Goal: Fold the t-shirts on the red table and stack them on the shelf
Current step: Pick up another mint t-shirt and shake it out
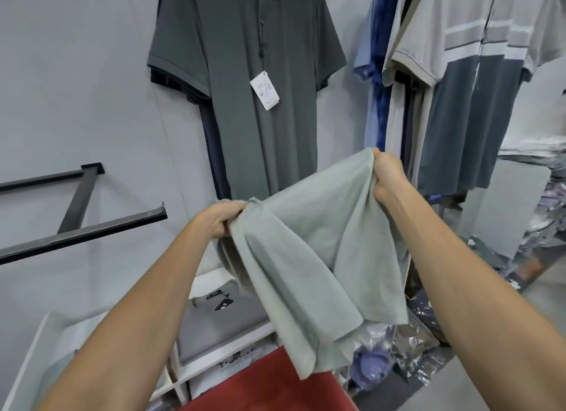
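I hold a pale grey-green t-shirt (309,257) up in the air with both hands. My left hand (219,219) grips its left top edge, and my right hand (387,173) grips the right top corner, higher up. The cloth hangs in loose folds between them, above the red table (266,386), of which a corner shows at the bottom. Below and to the left stands a white shelf (226,348) with a folded grey t-shirt (220,321) lying on it.
A dark grey polo shirt (245,82) with a price tag hangs on the wall ahead. More shirts (459,73) hang on the right. A black metal wall bracket (82,233) juts out at left. Plastic-wrapped clothes (398,349) lie piled at lower right.
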